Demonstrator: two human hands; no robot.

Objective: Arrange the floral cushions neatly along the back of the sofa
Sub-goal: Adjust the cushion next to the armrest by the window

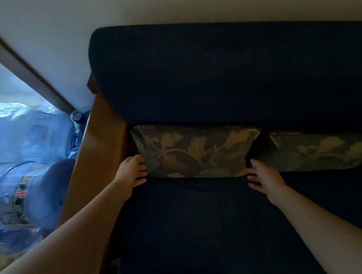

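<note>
A dark floral cushion (197, 152) with tan leaf patterns leans against the navy sofa back (224, 70), beside the wooden armrest. A second floral cushion (323, 150) leans to its right, with a small gap between the two. My left hand (132, 170) grips the first cushion's lower left corner. My right hand (263, 178) holds its lower right corner, fingers curled at the edge. Both arms reach over the navy seat (201, 223).
A brown wooden armrest (101, 149) bounds the sofa on the left. Beyond it lie large blue water bottles (24, 174) on the floor. A pale wall (184, 1) stands behind the sofa, and a wooden door frame (13, 62) runs diagonally at left.
</note>
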